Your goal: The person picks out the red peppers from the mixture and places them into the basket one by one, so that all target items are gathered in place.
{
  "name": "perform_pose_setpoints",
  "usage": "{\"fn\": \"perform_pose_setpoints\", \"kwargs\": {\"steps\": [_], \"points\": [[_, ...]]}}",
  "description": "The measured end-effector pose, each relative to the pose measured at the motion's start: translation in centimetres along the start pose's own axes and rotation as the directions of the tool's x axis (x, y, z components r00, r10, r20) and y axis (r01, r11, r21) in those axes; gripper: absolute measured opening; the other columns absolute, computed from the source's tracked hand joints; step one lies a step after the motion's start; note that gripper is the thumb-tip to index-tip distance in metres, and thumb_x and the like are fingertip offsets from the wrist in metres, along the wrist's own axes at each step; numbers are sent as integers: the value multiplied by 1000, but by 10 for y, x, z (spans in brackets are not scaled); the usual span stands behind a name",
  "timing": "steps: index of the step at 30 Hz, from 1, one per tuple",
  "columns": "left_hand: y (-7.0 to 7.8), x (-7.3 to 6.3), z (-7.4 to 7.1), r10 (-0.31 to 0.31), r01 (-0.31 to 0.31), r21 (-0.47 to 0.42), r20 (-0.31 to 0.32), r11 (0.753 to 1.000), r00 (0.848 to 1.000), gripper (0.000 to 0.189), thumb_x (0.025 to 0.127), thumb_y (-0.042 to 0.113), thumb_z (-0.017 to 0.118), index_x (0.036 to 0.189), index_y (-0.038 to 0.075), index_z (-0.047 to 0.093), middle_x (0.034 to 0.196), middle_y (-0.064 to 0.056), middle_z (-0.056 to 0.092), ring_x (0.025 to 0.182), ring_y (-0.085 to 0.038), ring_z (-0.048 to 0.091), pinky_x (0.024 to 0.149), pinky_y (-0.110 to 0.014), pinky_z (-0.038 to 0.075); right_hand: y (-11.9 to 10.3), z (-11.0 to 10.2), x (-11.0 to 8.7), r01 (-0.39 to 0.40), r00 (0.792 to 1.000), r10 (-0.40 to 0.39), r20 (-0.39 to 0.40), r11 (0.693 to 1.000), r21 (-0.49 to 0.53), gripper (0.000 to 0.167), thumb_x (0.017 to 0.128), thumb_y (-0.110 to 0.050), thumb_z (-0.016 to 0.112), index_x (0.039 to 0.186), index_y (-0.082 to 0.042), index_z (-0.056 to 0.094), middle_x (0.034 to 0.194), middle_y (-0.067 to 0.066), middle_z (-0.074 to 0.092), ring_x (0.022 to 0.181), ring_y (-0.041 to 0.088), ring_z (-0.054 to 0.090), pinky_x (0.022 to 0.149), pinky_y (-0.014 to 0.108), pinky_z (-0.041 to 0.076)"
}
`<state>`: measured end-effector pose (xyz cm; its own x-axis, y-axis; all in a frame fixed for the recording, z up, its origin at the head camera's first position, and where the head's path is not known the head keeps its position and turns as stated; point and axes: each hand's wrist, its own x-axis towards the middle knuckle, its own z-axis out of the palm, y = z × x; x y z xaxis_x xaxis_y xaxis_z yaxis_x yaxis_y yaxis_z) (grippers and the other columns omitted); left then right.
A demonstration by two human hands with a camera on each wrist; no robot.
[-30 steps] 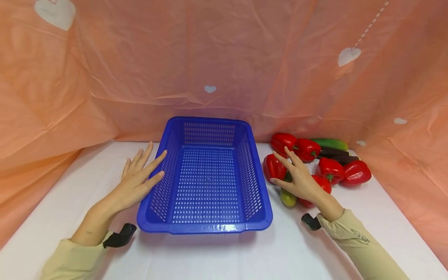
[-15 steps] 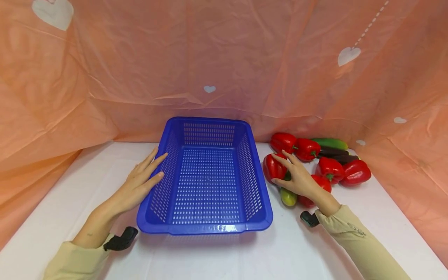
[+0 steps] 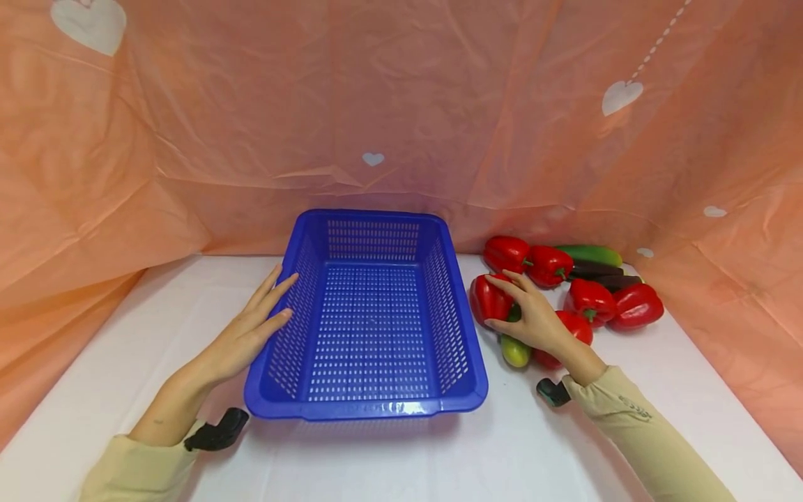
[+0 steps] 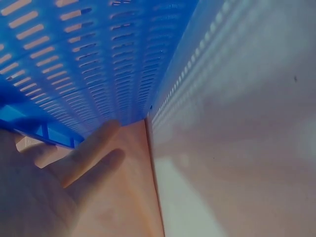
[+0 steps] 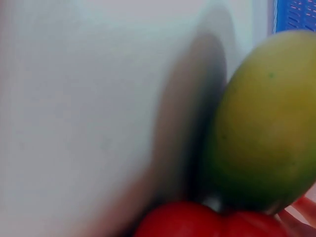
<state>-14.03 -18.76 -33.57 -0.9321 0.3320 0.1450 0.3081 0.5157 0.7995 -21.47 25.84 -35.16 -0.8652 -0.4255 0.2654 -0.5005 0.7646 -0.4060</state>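
My left hand (image 3: 241,341) lies along the left rim of a blue plastic basket (image 3: 364,408), fingers extended; in the left wrist view, the fingers (image 4: 89,153) are beside the basket's perforated outer wall (image 4: 98,64). On the right, my right hand (image 3: 536,324) is over a red bell pepper (image 3: 484,301), its thumb and fingers spread across the near side and top. Whether they press on it cannot be made out. Below that palm lies a yellow-green cucumber (image 3: 515,352), whose rounded end (image 5: 266,123) fills much of the right wrist view. Another red pepper (image 3: 577,328) is partly hidden behind the wrist.
Several more red bell peppers (image 3: 636,307) lie at the right, with a green cucumber (image 3: 590,255) and dark eggplants (image 3: 599,272) at the back. An orange cloth (image 3: 401,104) with white hearts hangs behind the white table (image 3: 401,467).
Both hands have lowered slightly: the left onto the basket's rim with its fingers closer together, the right down to the red bell pepper. Basket and vegetables have stayed in place.
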Motion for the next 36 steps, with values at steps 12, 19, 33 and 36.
{"fn": "perform_pose_setpoints", "kwargs": {"steps": [12,19,33,36], "points": [[-4,2,3,19,-21,-100,-17,995,1000,59,101,17,40,153,4,15,160,-19,-10,144,-46,-10,102,-77,-2,-5,-5,0,67,995,-66,-81,998,6,77,72,-15,83,141,-11,48,145,25,35,127,45,42,91,61,46],[-4,2,3,17,-19,-111,-20,994,1000,59,101,18,39,154,5,14,160,-19,-10,144,-46,-11,101,-77,-3,-8,-13,4,128,982,-129,-134,992,-17,78,69,-11,85,139,-9,49,144,26,37,130,44,39,90,61,46],[0,1,3,25,-27,-142,-21,990,999,60,101,17,38,154,4,13,160,-17,-13,144,-44,-13,102,-76,-5,-17,-28,10,184,966,-190,-174,982,-49,79,67,-10,86,137,-7,51,143,25,39,127,43,43,93,60,45],[1,1,3,24,-27,-142,-21,989,999,60,101,17,38,154,4,13,160,-17,-13,144,-44,-13,102,-76,-5,-19,-31,13,199,962,-205,-180,979,-52,78,67,-10,86,137,-7,51,142,26,40,128,42,43,95,60,44]]}}
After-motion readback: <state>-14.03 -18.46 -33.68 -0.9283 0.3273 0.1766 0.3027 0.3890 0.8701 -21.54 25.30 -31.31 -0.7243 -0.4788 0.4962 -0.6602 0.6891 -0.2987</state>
